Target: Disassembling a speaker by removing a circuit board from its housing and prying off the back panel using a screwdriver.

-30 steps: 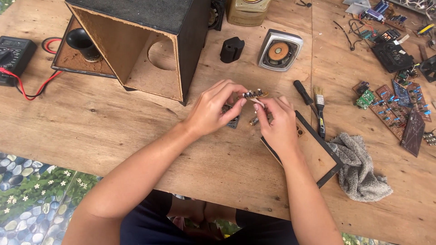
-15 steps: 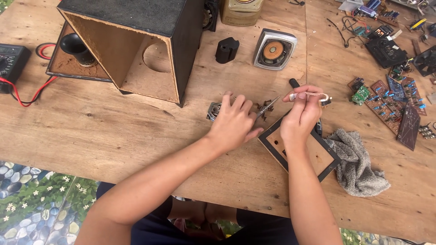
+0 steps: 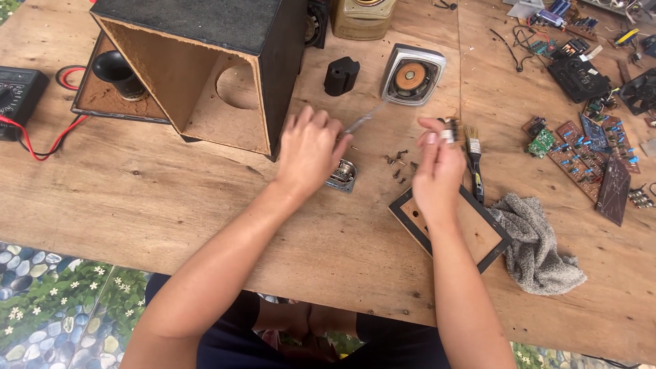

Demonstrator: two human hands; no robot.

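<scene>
A speaker box (image 3: 205,65) is set at the upper left of the frame, with a meter (image 3: 17,99) placed at the far left edge. A small speaker (image 3: 412,74) is seen at the upper centre. Below it, loose screws (image 3: 398,164) are scattered on the table (image 3: 137,198) between the left hand (image 3: 311,154) and the right hand (image 3: 437,167). A small metal part (image 3: 342,175) is found just under the left hand. A brush (image 3: 473,160) is laid right of the right hand, a framed panel (image 3: 454,229) below it, a cloth (image 3: 536,242) to the right. Circuit boards (image 3: 588,154) are spread at the upper right.
</scene>
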